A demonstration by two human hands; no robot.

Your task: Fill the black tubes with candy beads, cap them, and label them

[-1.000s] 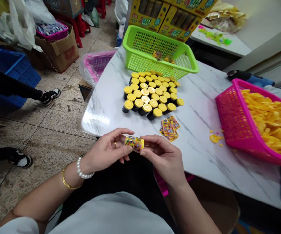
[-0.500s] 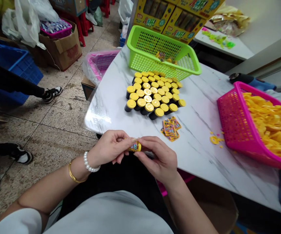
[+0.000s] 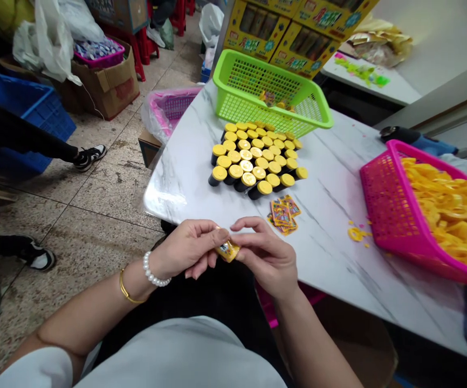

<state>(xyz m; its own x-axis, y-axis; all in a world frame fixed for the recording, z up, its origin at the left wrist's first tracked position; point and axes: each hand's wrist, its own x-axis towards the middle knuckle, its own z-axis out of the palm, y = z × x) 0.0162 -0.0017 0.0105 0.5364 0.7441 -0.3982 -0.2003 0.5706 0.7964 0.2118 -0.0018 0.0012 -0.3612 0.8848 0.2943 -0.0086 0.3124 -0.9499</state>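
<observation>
My left hand [image 3: 193,247] holds a small yellow printed tube [image 3: 228,252] between thumb and fingers, just off the table's near edge. From the other side, my right hand [image 3: 270,257] pinches the tube's end, its index finger raised and bent. Part of the tube is hidden behind my left thumb. Beyond my right hand, a small pile of colourful printed labels [image 3: 282,214] lies on the white marbled table [image 3: 330,248]. Farther back stand black tubes with yellow caps [image 3: 246,166], grouped close together.
Behind the capped tubes sits a green basket [image 3: 233,105] with a few items inside. A pink basket [image 3: 395,199] full of yellow plastic pieces [image 3: 452,207] stands at the right, yellow scraps [image 3: 355,234] beside it. Printed yellow boxes [image 3: 253,35] are stacked at the back. Another person's legs [image 3: 27,129] show at left.
The tube has tilted and turned, and a different part of its print now faces me. My right index finger has lifted from the tube. The view has shifted slightly.
</observation>
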